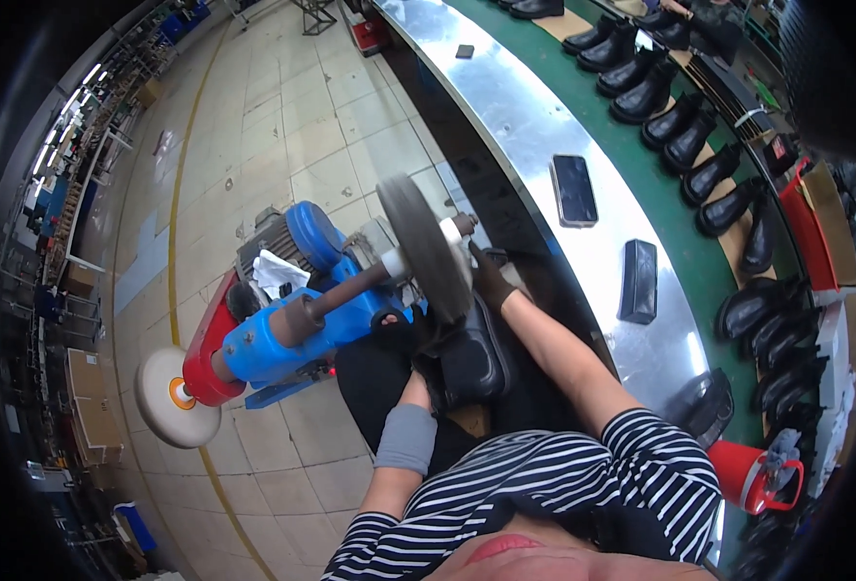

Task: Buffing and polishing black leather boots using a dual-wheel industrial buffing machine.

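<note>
Where the two forearms converge, one black boot (pixel 474 363) lies between them, in front of the person's striped shirt (pixel 515 474) and just at the lower edge of a dark wheel (pixel 423 247); whether boot and wheel touch, I cannot tell. Both hands wear dark gloves. The left hand (pixel 404 331), with one grey band (pixel 407 439) at its wrist, is at the boot's left side; a few bare fingertips show, slightly curled, but whether its fingers pinch the boot is unclear. The right hand (pixel 492 281) reaches to the boot's far end, its fingers too hidden to judge.

The one blue and red machine (pixel 263 341) carries two wheels, the dark one and a pale one (pixel 176 397) at the opposite end, and one white cloth (pixel 280 273) lies on it.

The metal counter (pixel 505 97) to the right holds one phone (pixel 574 191), one black case (pixel 639 281) and one small dark square (pixel 465 51). Beyond it, over a dozen black boots (pixel 645 92) line a green belt (pixel 583 90), too crowded for an exact count. One red cup (pixel 738 474) stands near the right sleeve.
</note>
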Motion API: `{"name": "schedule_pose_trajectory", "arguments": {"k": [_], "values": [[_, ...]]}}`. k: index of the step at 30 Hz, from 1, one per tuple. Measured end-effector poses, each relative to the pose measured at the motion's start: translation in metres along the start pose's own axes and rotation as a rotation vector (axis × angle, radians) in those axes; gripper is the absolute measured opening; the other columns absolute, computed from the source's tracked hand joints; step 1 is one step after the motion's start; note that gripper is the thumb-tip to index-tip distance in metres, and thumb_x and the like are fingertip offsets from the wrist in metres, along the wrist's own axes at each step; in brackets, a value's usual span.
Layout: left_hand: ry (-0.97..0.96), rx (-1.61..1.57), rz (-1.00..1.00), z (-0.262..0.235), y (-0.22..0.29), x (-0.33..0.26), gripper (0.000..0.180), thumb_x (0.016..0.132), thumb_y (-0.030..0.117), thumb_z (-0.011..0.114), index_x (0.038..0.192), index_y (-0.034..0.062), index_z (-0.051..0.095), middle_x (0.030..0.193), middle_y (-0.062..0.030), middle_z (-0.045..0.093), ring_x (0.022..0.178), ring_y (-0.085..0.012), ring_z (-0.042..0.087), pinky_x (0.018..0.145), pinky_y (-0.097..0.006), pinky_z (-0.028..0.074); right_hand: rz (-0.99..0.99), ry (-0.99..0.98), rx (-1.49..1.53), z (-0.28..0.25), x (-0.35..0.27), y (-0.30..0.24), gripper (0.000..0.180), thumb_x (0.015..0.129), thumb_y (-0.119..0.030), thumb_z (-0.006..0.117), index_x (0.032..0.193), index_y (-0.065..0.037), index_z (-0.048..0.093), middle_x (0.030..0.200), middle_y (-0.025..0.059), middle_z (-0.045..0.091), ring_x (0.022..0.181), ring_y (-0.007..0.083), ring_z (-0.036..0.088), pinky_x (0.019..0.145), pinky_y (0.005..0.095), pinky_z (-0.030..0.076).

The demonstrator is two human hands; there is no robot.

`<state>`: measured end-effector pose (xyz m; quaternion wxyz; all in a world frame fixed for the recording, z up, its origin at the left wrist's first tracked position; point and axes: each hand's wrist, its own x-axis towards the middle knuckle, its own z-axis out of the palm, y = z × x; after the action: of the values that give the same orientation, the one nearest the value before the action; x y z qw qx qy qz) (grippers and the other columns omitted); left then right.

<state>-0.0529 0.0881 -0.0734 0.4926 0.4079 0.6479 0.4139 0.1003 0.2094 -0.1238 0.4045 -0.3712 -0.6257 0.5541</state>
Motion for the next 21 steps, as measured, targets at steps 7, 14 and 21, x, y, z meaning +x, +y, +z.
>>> {"name": "schedule_pose_trajectory", "arguments": {"k": [7, 14, 21], "values": [[0.015, -0.148, -0.014, 0.001, -0.032, -0.008, 0.039, 0.096, 0.021, 0.048, 0.128, -0.0007, 0.047, 0.125, -0.0117, 0.054, 0.113, -0.0227, 0.054, 0.097, -0.033, 0.043, 0.630, -0.379, 1.288, 0.017, -0.015, -0.070, 0.085, 0.087, -0.067, 0.039, 0.140, 0.000, 0.038, 0.140, 0.0162, 0.044, 0.128, 0.0266, 0.043, 0.111, 0.0346, 0.026], [-0.060, -0.292, -0.013, 0.019, -0.037, 0.004, 0.036, 0.096, 0.020, 0.048, 0.127, -0.0004, 0.049, 0.121, -0.0119, 0.056, 0.110, -0.0232, 0.056, 0.096, -0.033, 0.044, 0.505, -0.291, 1.184, -0.006, -0.016, -0.061, 0.080, 0.089, -0.067, 0.033, 0.143, -0.007, 0.035, 0.139, 0.0185, 0.044, 0.125, 0.0274, 0.046, 0.108, 0.0363, 0.031], [-0.118, -0.452, -0.051, -0.005, -0.066, 0.002, 0.034, 0.096, 0.018, 0.048, 0.125, -0.0001, 0.050, 0.117, -0.0121, 0.059, 0.108, -0.0236, 0.057, 0.094, -0.033, 0.046, 0.489, -0.134, 0.735, 0.046, -0.007, -0.060, 0.070, 0.097, -0.056, 0.027, 0.138, -0.001, 0.040, 0.132, 0.0153, 0.052, 0.118, 0.0246, 0.051, 0.103, 0.0323, 0.033]]}}
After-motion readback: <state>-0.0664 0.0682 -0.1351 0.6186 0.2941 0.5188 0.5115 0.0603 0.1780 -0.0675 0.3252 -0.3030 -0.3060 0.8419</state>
